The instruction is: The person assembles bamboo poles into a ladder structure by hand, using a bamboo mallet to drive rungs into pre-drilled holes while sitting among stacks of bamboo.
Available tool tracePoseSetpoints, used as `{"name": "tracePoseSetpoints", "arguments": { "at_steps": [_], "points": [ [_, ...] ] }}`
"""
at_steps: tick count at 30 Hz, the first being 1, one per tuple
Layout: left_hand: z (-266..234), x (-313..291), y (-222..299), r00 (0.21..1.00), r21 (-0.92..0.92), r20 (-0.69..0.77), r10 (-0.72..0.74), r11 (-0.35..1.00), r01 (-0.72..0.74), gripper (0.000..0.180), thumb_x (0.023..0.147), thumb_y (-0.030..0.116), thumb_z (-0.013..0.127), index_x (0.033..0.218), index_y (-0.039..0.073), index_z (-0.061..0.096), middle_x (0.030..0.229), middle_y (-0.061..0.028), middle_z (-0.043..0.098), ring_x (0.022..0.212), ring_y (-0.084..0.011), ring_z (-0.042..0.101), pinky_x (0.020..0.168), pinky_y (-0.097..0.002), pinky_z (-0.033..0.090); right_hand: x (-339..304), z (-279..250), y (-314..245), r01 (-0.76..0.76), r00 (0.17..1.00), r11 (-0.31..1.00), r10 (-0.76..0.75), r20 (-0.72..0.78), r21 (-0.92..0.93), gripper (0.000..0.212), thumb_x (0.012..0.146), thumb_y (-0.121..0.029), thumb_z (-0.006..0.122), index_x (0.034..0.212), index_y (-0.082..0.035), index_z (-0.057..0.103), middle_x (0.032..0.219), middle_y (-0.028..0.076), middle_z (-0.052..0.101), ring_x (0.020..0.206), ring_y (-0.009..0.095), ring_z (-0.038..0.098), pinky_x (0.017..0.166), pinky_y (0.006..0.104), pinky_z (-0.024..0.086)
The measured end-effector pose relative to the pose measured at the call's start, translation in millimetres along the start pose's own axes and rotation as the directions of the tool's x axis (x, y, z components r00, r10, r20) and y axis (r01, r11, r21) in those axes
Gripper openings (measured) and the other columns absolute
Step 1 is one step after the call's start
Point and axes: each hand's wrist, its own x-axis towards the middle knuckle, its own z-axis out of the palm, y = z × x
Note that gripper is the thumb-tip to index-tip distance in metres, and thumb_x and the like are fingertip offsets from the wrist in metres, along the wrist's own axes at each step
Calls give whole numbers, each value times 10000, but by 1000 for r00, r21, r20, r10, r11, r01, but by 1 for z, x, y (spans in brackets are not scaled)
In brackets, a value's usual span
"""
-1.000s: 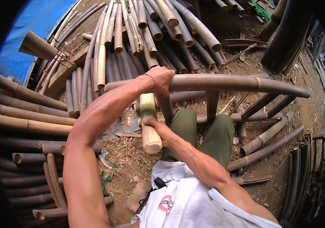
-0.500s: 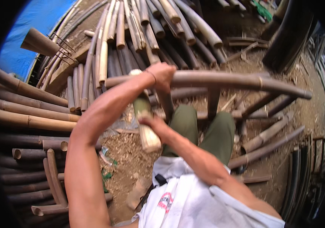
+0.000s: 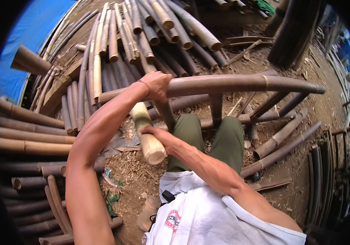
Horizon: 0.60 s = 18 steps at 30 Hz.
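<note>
A bamboo frame stands in front of my knees, its thick brown top rail (image 3: 228, 83) running left to right. My left hand (image 3: 157, 85) is closed around this rail, just above a bamboo leg (image 3: 165, 115). Lower and closer to me, my right hand (image 3: 156, 134) grips a short wooden club (image 3: 152, 150) with pale, cut-looking ends and a greenish band. The club slants toward me, its thick near end sticking out past my hand. Its far end lies near the rail, partly hidden by my left forearm.
Bamboo poles (image 3: 171, 24) lie heaped beyond the frame, and more poles (image 3: 36, 141) are stacked at left. Loose bamboo pieces (image 3: 283, 141) rest on the ground at right. A dark upright bundle (image 3: 297, 34) stands far right; a blue tarp (image 3: 40, 20) covers the far left.
My right hand's club has tilted and come down; its far end, which showed above the rail, now sits below it. My left hand keeps its hold. The whole view has shifted slightly.
</note>
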Motion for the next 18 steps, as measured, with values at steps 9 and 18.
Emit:
{"name": "tracePoseSetpoints", "arguments": {
  "at_steps": [9,18],
  "points": [
    [-2,5,-1,1000,-12,14,19,1000,-19,516,530,269,780,935,-9,625,863,-215,677,876,-369,661,789,-411,531,0,-5,3,14,999,999,-12,48,-43,461,812,-286,691,1145,-6,540,853,110,638,638,200,632,611,329,530],
    [3,6,-8,1000,-36,9,23,999,-22,516,530,275,777,928,-10,615,842,-213,669,861,-380,651,793,-422,520,4,-17,11,231,972,910,-234,33,-344,475,803,-297,696,1103,35,538,844,124,642,651,196,647,594,337,541]
  ]
}}
